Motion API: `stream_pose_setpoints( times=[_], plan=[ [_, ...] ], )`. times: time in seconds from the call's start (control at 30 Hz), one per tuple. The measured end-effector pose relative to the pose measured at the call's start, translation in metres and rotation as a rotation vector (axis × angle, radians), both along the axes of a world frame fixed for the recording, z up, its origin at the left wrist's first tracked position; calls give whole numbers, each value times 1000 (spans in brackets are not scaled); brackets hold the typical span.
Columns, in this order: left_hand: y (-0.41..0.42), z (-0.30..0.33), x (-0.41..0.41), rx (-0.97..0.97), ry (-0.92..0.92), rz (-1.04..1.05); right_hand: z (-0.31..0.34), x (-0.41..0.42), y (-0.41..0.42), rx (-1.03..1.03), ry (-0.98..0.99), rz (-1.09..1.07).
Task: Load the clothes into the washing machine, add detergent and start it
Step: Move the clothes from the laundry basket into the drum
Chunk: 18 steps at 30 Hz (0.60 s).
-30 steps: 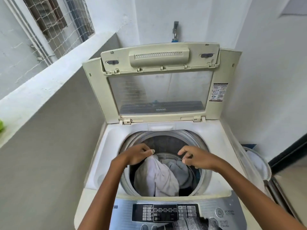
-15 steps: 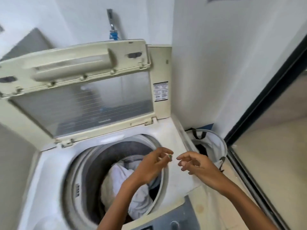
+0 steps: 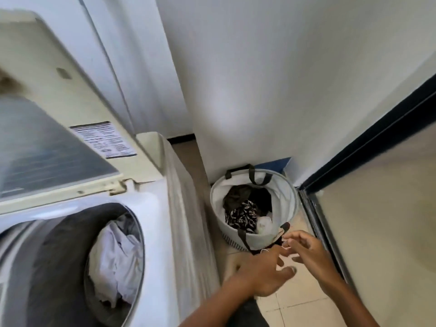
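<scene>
Two containers share the load: the washing machine (image 3: 153, 232), lid up, has pale clothes (image 3: 115, 263) in its drum; the laundry basket (image 3: 253, 204) on the floor beside it holds dark and patterned garments (image 3: 243, 214); left hand (image 3: 266, 274) and right hand (image 3: 309, 253) hover near its rim, fingers loosely spread, grasping nothing; a hurried grab could snag the basket's handle strap and tip it, or drop a garment on the floor.

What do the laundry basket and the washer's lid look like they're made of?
The basket looks like soft pale fabric, matte: its wall sags and creases, with dark strap handles. The lid seems to be a cream plastic frame, slightly glossy, around a see-through pane, glass or clear plastic; I can't tell which.
</scene>
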<state>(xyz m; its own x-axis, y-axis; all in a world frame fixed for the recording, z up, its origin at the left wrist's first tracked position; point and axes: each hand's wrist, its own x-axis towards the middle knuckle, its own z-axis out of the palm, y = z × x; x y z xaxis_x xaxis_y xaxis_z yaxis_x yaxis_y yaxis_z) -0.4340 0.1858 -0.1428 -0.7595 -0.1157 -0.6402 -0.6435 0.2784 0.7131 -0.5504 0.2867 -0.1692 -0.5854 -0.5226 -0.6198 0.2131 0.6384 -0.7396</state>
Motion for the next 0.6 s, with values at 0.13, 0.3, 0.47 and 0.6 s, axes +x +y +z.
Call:
stream_pose_setpoints(
  times=[0.13,0.3,0.47,0.6],
  plan=[
    [4,-57,-43,3,-124,140,-65,-42,-8,134,-86,58],
    [-21,-131,-80,-32,-224,306,-149,-85,-44,229,-78,181],
    [-70,-219,-97,-116,-278,452,-260,-114,-92,300,-19,329],
    [-110,-288,-100,-106,-328,623,-356,-122,-132,358,22,563]
  ],
)
